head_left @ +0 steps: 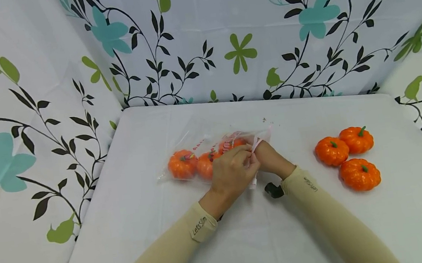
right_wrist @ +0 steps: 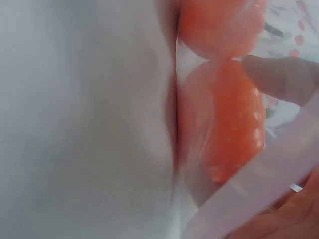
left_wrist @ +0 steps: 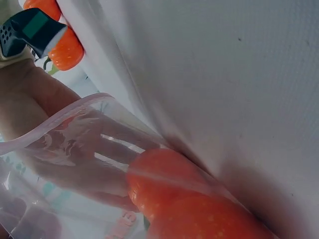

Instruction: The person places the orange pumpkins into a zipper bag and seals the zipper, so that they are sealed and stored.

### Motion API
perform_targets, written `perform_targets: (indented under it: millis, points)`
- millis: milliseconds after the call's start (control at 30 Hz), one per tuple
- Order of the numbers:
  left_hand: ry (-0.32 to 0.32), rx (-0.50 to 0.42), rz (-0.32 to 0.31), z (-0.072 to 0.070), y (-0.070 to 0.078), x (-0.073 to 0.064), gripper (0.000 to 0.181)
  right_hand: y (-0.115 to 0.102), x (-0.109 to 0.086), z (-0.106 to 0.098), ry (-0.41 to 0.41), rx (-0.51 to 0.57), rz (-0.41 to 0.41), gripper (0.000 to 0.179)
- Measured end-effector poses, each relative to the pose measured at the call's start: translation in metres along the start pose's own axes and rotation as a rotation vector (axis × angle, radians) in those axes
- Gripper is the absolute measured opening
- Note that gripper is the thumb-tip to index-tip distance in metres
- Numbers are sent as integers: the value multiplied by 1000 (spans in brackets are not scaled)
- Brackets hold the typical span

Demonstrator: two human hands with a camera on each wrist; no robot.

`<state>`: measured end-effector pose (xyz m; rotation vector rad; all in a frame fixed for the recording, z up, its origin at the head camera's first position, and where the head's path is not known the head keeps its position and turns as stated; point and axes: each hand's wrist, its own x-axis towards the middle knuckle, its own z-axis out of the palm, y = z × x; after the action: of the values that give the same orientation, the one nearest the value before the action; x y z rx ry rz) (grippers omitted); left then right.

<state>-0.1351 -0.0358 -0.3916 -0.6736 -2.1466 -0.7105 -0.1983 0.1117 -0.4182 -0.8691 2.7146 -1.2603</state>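
Note:
A clear zip bag (head_left: 211, 138) with pink-red print lies on the table with several small orange pumpkins (head_left: 182, 165) inside. My left hand (head_left: 233, 170) pinches the bag's edge at its mouth. Through that mouth reaches my right hand (head_left: 270, 157), largely covered by the left hand and the plastic in the head view. Inside the bag, the right hand's digits hold the nearest pumpkin (right_wrist: 227, 124), seen through the film in the right wrist view. From the left wrist view, the bag's rim (left_wrist: 55, 119) arches over the right hand, and pumpkins (left_wrist: 164, 174) lie beyond its fingers.
Three more orange pumpkins (head_left: 360, 174) with green stems sit grouped on the right of the white table (head_left: 217, 252). A patterned curtain (head_left: 200, 41) stands behind the table's back edge and along the sides. A black wrist camera (head_left: 273, 190) juts from the right sleeve.

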Motion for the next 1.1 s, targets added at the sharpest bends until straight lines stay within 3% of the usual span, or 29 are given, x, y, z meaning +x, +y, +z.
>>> perform_targets:
  millis: [200, 367, 567, 833, 1000, 1100]
  points:
    - [-22, 25, -9, -2, -1, 3, 8, 6, -15, -11, 21, 276, 239, 39]
    - [-37, 29, -11, -4, -2, 5, 10, 13, -29, -19, 37, 335, 325, 35]
    - [-36, 1, -21, -4, -2, 6, 11, 12, -28, -21, 4, 358, 319, 35]
    - [-30, 1, -14, -3, -2, 6, 8, 5, -7, -12, 14, 425, 342, 39]
    - [-16, -12, -10, -2, -2, 6, 9, 4, 6, -3, 31, 506, 275, 41]
    - [-5, -23, -7, -2, -2, 6, 9, -7, 10, -4, 18, 490, 239, 40]
